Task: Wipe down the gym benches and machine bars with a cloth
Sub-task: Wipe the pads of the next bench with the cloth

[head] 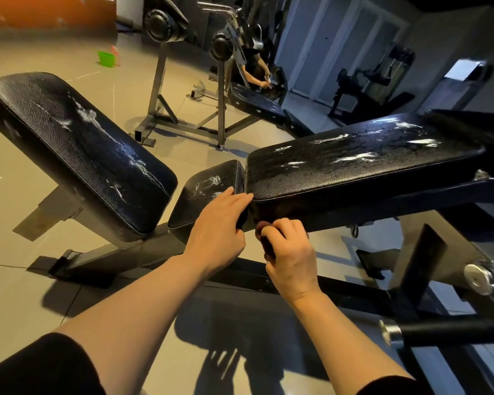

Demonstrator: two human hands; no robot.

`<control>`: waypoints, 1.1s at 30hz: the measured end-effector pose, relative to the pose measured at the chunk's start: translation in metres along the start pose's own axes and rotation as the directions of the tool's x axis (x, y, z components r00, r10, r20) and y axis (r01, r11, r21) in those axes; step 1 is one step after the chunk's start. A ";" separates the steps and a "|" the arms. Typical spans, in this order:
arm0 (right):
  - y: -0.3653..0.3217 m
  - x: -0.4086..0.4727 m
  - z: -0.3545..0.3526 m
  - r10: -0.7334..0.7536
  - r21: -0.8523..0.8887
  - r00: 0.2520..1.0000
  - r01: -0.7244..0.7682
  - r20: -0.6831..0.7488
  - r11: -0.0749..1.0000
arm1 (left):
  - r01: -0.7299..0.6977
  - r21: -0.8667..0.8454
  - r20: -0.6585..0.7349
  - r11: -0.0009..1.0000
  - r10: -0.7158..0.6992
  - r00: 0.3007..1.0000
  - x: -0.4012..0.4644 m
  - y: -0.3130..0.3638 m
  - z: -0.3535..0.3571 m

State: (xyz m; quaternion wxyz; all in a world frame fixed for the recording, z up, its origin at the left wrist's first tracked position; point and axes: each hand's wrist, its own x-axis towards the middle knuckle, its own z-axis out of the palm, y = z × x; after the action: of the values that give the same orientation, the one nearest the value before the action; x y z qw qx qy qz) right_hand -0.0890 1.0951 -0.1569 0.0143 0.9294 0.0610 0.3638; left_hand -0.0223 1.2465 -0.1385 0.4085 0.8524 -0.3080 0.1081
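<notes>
Now the long black bench pad (354,163) stretches across the right of the frame, streaked with white smears, with a second padded bench (77,149) tilted at left and the small seat pad (208,192) between them at centre. Left hand (220,223) lies on that seat pad, fingers straight and relaxed, tips touching the long pad's near end. Right hand (290,252), just below the pad's edge, has its fingers clenched round a dark cloth (265,238).

Tiled gym floor with benches parked on it

The beige tiled floor (26,280) carries a black adjustable bench (354,166), another black bench (77,146) to its left, a grey steel rack (188,115) behind, plus a green bucket (107,58) way back.
</notes>
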 end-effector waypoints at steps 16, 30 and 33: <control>0.003 0.000 0.006 -0.271 -0.148 0.962 0.264 -0.027 0.953 | 0.016 -0.002 0.017 1.000 -0.016 1.000 -0.002 -0.001 -0.004; 0.031 0.010 -0.009 -0.233 -0.363 0.951 0.147 -0.205 0.920 | -0.003 0.035 0.026 0.999 0.002 1.000 -0.003 0.006 -0.002; 0.036 0.013 -0.015 -0.089 -0.295 0.951 -0.002 -0.297 0.955 | 0.000 0.052 0.050 0.999 -0.003 0.999 -0.003 0.004 -0.005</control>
State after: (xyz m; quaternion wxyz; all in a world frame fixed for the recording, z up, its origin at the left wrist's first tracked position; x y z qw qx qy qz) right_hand -0.0866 1.0607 -0.1346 0.1497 0.8475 0.0288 0.5084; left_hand -0.0267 1.2497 -0.1340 0.3783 0.8655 -0.3145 0.0943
